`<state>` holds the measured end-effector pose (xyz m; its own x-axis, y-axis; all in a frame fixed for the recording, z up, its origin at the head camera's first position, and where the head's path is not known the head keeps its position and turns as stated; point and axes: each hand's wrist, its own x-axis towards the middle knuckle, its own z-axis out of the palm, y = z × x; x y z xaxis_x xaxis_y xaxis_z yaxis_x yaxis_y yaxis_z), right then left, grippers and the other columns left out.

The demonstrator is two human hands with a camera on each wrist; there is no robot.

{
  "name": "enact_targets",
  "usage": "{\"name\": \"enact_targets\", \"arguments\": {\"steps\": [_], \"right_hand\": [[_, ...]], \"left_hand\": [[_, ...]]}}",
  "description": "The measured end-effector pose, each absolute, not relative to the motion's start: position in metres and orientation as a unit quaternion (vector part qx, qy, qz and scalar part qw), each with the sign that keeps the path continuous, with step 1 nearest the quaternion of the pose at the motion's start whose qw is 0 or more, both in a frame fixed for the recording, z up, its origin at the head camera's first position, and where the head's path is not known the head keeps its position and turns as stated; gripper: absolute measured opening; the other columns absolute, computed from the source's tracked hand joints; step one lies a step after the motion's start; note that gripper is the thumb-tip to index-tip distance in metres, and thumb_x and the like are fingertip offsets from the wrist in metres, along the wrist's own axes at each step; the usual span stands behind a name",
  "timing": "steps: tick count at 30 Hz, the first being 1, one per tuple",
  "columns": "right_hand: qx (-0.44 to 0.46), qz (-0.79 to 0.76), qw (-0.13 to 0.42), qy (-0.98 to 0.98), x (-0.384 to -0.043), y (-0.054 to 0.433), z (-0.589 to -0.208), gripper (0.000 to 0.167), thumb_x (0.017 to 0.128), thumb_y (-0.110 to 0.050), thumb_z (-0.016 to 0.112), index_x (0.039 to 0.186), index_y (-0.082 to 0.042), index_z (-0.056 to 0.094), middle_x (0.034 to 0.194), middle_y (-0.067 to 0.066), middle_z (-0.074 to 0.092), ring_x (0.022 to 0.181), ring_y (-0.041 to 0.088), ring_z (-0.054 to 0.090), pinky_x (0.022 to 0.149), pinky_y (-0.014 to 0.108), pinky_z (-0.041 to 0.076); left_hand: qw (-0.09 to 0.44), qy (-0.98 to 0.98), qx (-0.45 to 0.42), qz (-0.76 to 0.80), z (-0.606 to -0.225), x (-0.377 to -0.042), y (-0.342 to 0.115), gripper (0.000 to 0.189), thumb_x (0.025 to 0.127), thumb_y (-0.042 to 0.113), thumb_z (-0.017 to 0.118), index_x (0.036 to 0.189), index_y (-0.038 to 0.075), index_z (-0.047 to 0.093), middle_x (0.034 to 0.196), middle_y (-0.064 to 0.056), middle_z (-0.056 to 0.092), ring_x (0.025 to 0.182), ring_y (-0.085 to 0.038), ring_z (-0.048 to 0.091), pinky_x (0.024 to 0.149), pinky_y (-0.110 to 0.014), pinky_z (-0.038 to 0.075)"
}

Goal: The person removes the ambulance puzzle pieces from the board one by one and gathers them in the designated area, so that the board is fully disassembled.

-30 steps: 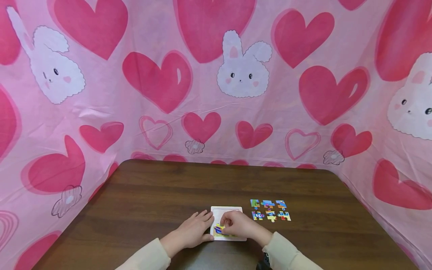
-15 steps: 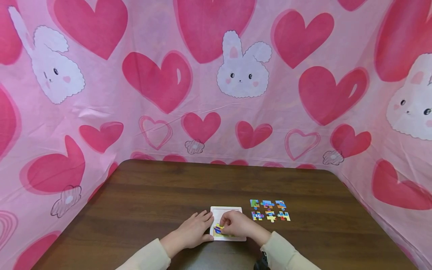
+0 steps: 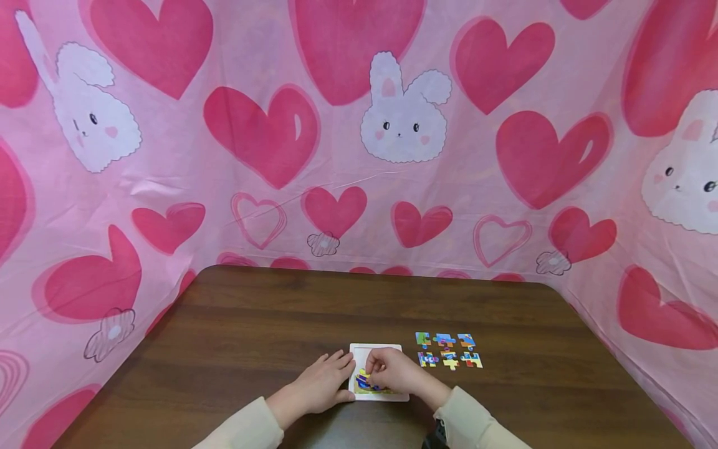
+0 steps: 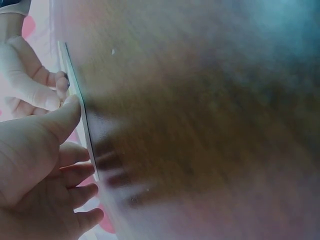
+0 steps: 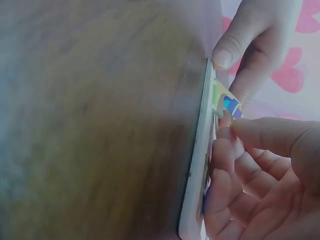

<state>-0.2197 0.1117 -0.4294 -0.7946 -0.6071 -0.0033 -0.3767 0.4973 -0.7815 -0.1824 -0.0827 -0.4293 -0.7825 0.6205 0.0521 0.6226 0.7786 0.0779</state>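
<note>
A small white puzzle tray lies near the table's front edge, with coloured puzzle pieces along its near side. My left hand lies with fingers extended at the tray's left edge; in the left wrist view its thumb touches the rim. My right hand is over the tray, fingers curled. In the right wrist view, its thumb and forefinger pinch a puzzle piece with yellow, green and blue on it, tilted up from the tray. The fingers hide part of that piece.
Several loose puzzle pieces lie in two rows on the brown wooden table, right of the tray. A pink curtain with hearts and rabbits surrounds the table's back and sides. A dark object shows at my right wrist.
My right hand's fingers have shifted slightly, uncovering more of the blue and yellow picture on the tray. The left hand and the loose pieces stay where they were.
</note>
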Motion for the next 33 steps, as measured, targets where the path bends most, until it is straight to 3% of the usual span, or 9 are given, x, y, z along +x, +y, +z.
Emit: {"name": "enact_targets", "arguments": {"steps": [16, 33], "right_hand": [[-0.256, -0.480, 0.167, 0.822, -0.220, 0.125, -0.426, 0.009, 0.079, -0.004, 0.069, 0.076, -0.003, 0.061, 0.063, -0.002, 0.056, 0.053, 0.010, 0.051, 0.045, 0.021, 0.038], [-0.215, -0.476, 0.142, 0.841, -0.226, 0.172, -0.410, 0.012, 0.081, -0.010, 0.069, 0.083, -0.003, 0.061, 0.068, 0.002, 0.057, 0.059, 0.017, 0.052, 0.050, 0.028, 0.043]], "left_hand": [[-0.006, -0.944, -0.326, -0.047, -0.430, -0.183, -0.082, 0.059, 0.085, 0.043, 0.061, 0.127, 0.003, 0.054, 0.133, -0.012, 0.048, 0.124, -0.029, 0.041, 0.096, -0.046, 0.035], [-0.017, -0.945, -0.323, -0.046, -0.429, -0.183, -0.082, 0.059, 0.085, 0.043, 0.061, 0.129, 0.004, 0.053, 0.134, -0.011, 0.047, 0.125, -0.028, 0.040, 0.097, -0.046, 0.034]]}}
